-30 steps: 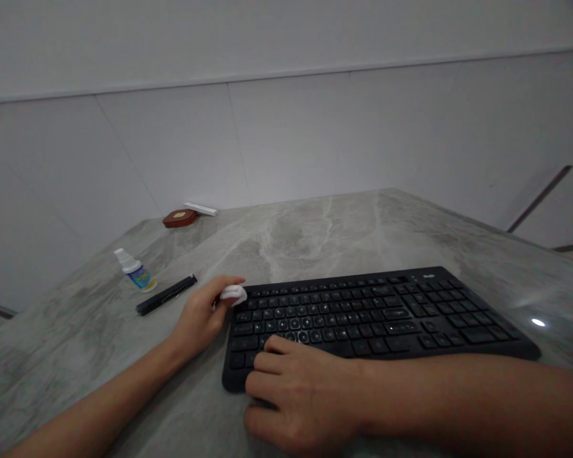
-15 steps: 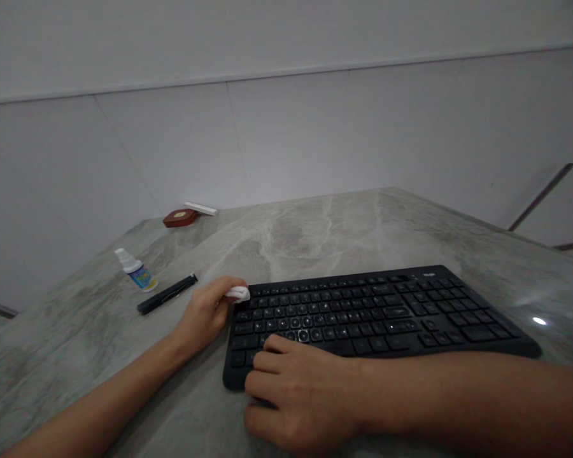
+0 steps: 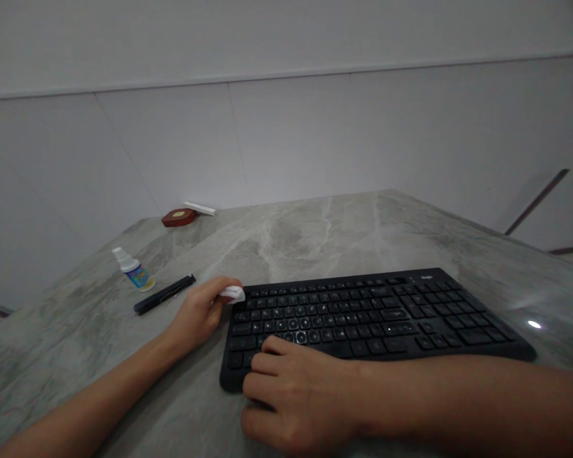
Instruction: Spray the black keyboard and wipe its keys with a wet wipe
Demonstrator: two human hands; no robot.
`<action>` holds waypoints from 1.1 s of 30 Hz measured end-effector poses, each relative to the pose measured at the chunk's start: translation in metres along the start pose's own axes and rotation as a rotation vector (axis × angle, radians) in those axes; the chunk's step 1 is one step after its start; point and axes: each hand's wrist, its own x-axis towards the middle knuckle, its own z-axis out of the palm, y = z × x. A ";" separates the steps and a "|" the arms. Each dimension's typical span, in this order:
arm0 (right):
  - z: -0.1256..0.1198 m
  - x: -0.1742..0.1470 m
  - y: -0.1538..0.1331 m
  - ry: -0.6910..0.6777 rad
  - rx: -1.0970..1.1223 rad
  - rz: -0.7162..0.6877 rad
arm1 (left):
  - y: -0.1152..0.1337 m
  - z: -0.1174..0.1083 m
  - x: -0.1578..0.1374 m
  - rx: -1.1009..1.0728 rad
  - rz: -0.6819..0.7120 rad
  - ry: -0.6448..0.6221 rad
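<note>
A black keyboard [image 3: 358, 312] lies at a slant on the grey marbled tabletop. My left hand [image 3: 205, 312] is closed on a folded white cloth or tissue [image 3: 233, 293], which it presses at the keyboard's far left corner. Over the keyboard's near left part lies my right hand [image 3: 300, 394], its fingers curled on the lower keys and front edge; the fingertips and thumb are partly hidden. My right forearm covers part of the front edge.
Left of my left hand lies a slim black penlike object [image 3: 165, 294]. Beyond it stands a small white-capped spray bottle [image 3: 136, 270] with a blue label. A reddish-brown case [image 3: 179, 218] and a thin white bar [image 3: 200, 208] sit near the wall [image 3: 315, 140].
The view has shifted slightly, moving everything a little to the left. Both hands keep nearly the same places on the keyboard, and the cloth stays in my left hand.
</note>
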 end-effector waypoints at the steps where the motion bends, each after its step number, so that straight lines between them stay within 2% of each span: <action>1: 0.000 0.000 0.000 0.001 -0.003 0.001 | 0.000 0.000 0.000 0.000 -0.005 -0.006; 22: 0.000 0.000 -0.001 0.016 -0.016 0.007 | 0.004 -0.012 -0.002 0.018 -0.025 -0.049; 33: 0.001 0.000 -0.001 0.007 -0.007 0.004 | 0.012 -0.014 -0.004 -0.017 0.077 -0.072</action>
